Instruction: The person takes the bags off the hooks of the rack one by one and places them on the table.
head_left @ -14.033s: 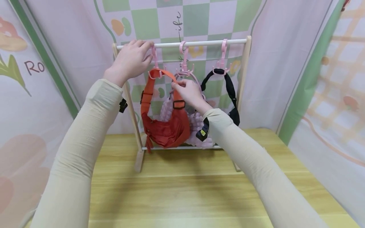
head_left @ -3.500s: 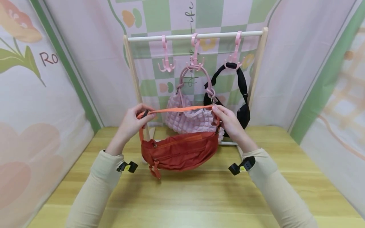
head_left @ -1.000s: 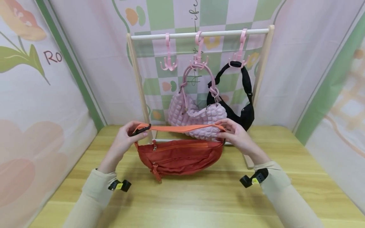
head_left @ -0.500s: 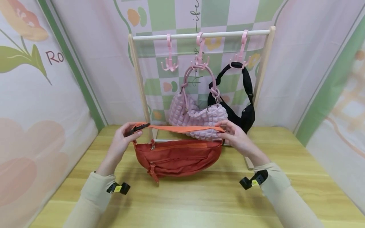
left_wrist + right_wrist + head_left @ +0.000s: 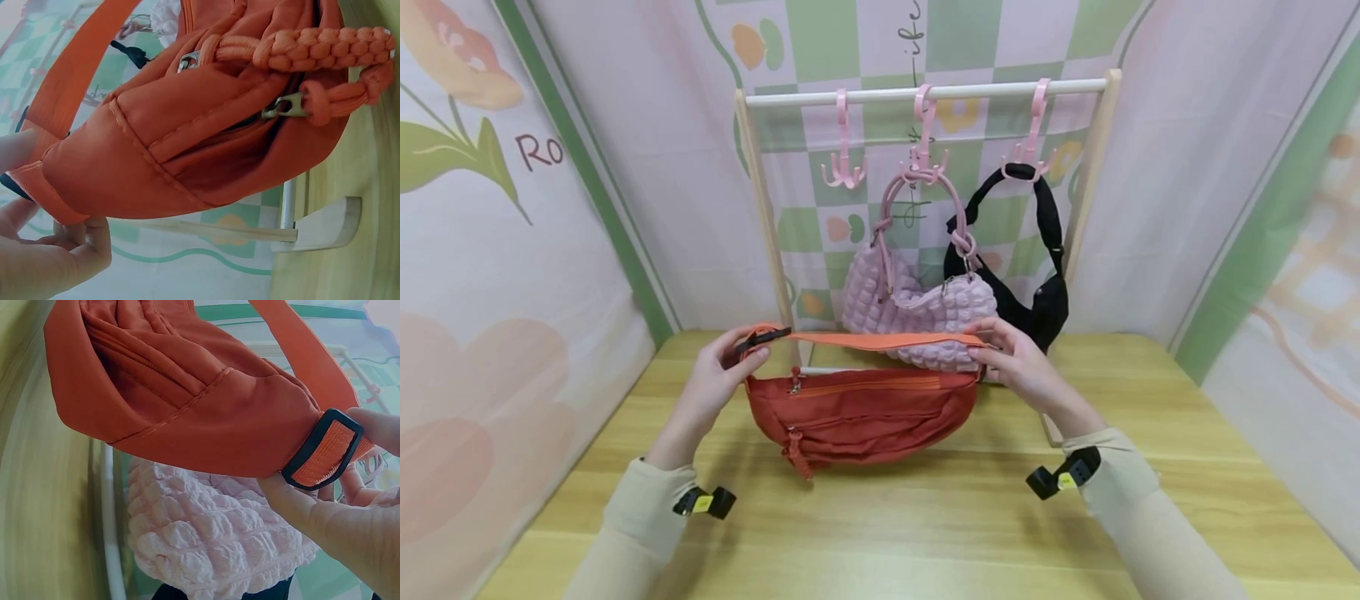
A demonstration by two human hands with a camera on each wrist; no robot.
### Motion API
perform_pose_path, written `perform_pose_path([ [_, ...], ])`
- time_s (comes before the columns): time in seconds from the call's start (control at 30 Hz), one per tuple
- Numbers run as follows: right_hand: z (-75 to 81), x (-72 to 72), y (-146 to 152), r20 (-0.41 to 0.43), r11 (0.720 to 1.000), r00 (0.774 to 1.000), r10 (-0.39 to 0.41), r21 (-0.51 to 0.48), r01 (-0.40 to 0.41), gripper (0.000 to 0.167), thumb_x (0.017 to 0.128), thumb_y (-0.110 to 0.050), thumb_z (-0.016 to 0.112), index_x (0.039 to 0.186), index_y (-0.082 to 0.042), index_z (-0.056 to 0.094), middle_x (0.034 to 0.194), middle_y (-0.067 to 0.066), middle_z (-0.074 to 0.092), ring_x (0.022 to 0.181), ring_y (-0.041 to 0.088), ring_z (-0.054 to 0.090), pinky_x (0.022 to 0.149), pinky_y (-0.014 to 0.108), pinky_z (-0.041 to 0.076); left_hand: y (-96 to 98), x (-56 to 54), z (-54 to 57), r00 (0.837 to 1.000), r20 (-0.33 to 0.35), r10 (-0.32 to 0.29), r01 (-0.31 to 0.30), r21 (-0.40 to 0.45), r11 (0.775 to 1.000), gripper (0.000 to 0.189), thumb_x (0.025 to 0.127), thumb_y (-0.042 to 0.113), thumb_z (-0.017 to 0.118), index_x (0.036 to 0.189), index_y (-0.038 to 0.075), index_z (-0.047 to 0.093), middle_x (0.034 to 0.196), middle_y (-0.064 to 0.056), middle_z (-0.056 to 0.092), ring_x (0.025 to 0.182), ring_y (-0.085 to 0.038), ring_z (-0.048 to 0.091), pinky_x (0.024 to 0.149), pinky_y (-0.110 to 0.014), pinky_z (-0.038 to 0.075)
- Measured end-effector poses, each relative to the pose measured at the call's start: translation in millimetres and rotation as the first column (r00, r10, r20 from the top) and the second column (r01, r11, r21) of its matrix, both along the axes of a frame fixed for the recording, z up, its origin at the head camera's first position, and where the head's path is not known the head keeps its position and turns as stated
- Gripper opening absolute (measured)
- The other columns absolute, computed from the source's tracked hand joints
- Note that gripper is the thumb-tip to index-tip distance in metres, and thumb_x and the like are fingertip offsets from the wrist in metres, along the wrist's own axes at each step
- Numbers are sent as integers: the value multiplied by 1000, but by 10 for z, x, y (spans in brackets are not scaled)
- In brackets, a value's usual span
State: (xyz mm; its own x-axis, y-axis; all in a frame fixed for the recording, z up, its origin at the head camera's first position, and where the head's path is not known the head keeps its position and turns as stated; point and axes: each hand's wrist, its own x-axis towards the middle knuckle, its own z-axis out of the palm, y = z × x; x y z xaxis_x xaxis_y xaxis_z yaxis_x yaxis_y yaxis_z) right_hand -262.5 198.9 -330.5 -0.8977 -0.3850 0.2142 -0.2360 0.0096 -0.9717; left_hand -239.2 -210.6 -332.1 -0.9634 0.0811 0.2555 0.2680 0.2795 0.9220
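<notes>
An orange-red sling bag (image 5: 865,417) hangs between the two hands, low over the table in front of the rack. Its orange strap (image 5: 880,341) stretches level above the zipped body. The left hand (image 5: 715,375) grips the strap's left end beside a black buckle (image 5: 765,337). At the other end, the right hand (image 5: 1022,367) pinches the strap by another black buckle (image 5: 307,442), seen close in the right wrist view. A braided zipper pull (image 5: 325,50) dangles on the bag's left side in the left wrist view.
Behind stands a rack with a white rail (image 5: 880,96) and three pink hooks. The left hook (image 5: 843,167) carries nothing. A lilac puffy bag (image 5: 917,312) hangs from the middle one, a black bag (image 5: 1048,304) from the right. Printed curtains enclose the wooden table (image 5: 880,542).
The sling bag hung on the left hook at first. Both hands have since taken it off and brought it forward and lower. In the last second it has shifted slightly left.
</notes>
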Motion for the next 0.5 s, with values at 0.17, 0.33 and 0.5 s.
perform_pose_path([
  [0.17, -39, -17, -15, 14, 999, 1000, 8, -49, -8, 22, 95, -6, 54, 116, -7, 48, 108, -2, 56, 92, 7, 56, 71, 21, 54, 14, 12, -47, 999, 31, 9, -11, 58, 998, 48, 93, 32, 60, 136, 14, 51, 88, 3, 55, 67, -7, 44, 60, -22, 45],
  [0.33, -76, -41, -40, 32, 998, 999, -9, -68, 11, 21, 95, -6, 54, 115, -8, 49, 106, -1, 56, 91, 6, 56, 71, 20, 54, 23, 18, -86, 998, 63, 20, -29, 148, 988, 42, 94, 29, 58, 134, 14, 52, 75, 6, 46, 54, -3, 35, 53, -20, 41],
  [0.5, -93, -47, -53, 52, 997, 998, -32, -62, 36, 24, 95, -10, 55, 118, -6, 47, 109, -3, 56, 92, 6, 56, 72, 21, 54, 5, 23, -98, 996, 77, 43, -57, 187, 981, 29, 95, 29, 58, 121, 17, 56, 73, 7, 44, 56, -3, 37, 51, -18, 37],
])
